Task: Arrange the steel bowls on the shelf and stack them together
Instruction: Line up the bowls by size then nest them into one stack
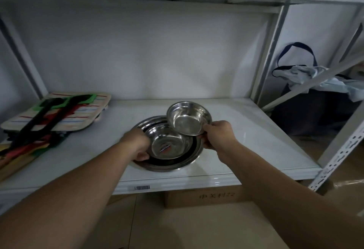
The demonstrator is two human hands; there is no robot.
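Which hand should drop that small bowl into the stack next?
The right hand: it already holds the small bowl tilted just above the nested bowls. The left hand grips the stack's rim, steadying it.

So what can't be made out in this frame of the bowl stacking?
Head view only:
- Sticker inside the nested bowl: too small and blurred to read.
- Big bowl left rim: covered by the left hand.
- Right hand fingertips: hidden behind the tilted small bowl.
- Barcode label: unreadable.
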